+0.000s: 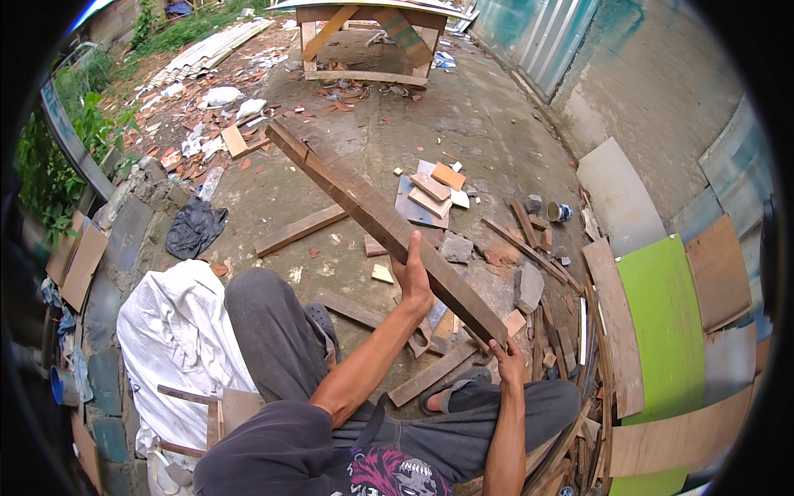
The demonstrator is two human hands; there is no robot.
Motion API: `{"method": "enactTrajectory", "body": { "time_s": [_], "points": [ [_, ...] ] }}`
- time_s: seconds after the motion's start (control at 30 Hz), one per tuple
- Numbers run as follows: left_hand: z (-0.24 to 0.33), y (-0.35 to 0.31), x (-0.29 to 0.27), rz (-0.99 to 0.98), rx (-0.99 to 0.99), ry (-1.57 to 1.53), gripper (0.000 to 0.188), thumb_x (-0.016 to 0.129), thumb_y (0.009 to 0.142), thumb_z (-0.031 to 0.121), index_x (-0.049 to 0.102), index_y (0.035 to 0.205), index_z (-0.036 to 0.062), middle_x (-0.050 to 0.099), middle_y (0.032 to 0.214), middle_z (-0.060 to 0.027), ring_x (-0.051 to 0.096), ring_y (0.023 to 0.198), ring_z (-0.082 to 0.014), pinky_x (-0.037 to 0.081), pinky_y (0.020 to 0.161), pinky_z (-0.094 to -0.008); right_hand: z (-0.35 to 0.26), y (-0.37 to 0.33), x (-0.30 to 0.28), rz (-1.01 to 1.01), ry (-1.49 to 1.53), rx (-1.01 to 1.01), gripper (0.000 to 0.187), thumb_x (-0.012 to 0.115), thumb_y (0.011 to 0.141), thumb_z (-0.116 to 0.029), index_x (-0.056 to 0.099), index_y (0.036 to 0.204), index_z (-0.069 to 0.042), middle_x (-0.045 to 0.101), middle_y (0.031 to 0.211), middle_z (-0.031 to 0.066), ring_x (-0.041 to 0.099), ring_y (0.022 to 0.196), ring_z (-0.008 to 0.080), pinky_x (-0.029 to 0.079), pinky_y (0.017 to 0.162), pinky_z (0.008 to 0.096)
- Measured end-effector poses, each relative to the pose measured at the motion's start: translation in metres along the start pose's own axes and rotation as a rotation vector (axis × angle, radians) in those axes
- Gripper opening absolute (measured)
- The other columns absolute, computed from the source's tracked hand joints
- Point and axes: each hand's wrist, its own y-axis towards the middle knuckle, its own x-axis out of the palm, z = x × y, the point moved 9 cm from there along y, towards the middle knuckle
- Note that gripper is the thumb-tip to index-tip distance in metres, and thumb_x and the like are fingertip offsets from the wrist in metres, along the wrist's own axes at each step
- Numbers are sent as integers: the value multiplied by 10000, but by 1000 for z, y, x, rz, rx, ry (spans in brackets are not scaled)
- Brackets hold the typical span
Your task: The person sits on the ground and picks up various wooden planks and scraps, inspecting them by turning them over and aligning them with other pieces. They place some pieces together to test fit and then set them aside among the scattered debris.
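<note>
I hold a long brown wooden beam (364, 202) slantwise over my lap, its far end up to the left and its near end low on the right. My left hand (413, 277) grips it from beneath around the middle, thumb up along its side. At the lower end, my right hand (507, 361) has its fingers closed on the wood. A small nail-like bit sticks out near the far end. Below the beam, by my foot, lies a wooden piece with a notched end, like a saw handle (420, 337), partly hidden.
Loose timber (302, 230), stone chunks (528, 287) and a small pile of wood blocks (430, 192) lie on the concrete. A can (560, 212) rests on its side. Panels, including a green board (662, 322), lean at right. White cloth (182, 331) lies left; a wooden table (368, 41) stands ahead.
</note>
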Motion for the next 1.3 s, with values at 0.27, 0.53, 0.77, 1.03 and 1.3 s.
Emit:
{"method": "enactTrajectory", "body": {
  "time_s": [0.27,0.53,0.77,1.03,1.3],
  "points": [
    [-3,-14,11,-65,63,99,590,702,906,315,450,1332,-6,550,1240,-100,510,1132,-202,391,998,-335,40,13,-15,6,-173,79,349,851,766,-209,712,953,50,678,859,51,590,760,130,463,695,283],
    [2,-30,22,-171,139,290,569,726,871,319,460,1258,-1,557,1127,-100,537,1043,-191,431,932,-341,38,5,-10,-62,-779,189,560,833,728,-474,674,665,60,581,543,119,565,531,192,465,565,361],
    [-4,-47,21,-174,233,428,511,740,848,320,468,1150,10,564,1009,-89,564,913,-181,466,834,-338,-16,0,31,-263,-822,-98,406,720,861,-369,685,807,32,657,697,172,649,675,249,502,655,376],
    [-34,-60,0,-221,206,610,530,763,834,336,472,1121,-1,592,953,-102,591,867,-184,492,782,-334,-84,12,100,-493,-318,-283,444,597,988,-341,534,1297,-29,636,1196,125,605,1105,205,482,930,332],
    [-77,-43,-16,-584,93,527,527,648,931,447,591,1162,-23,677,995,-106,634,910,-163,511,791,-303,-83,46,136,-587,-130,-391,687,563,961,-514,422,1413,-15,577,1296,158,545,1207,247,451,987,367]
  ]
}}
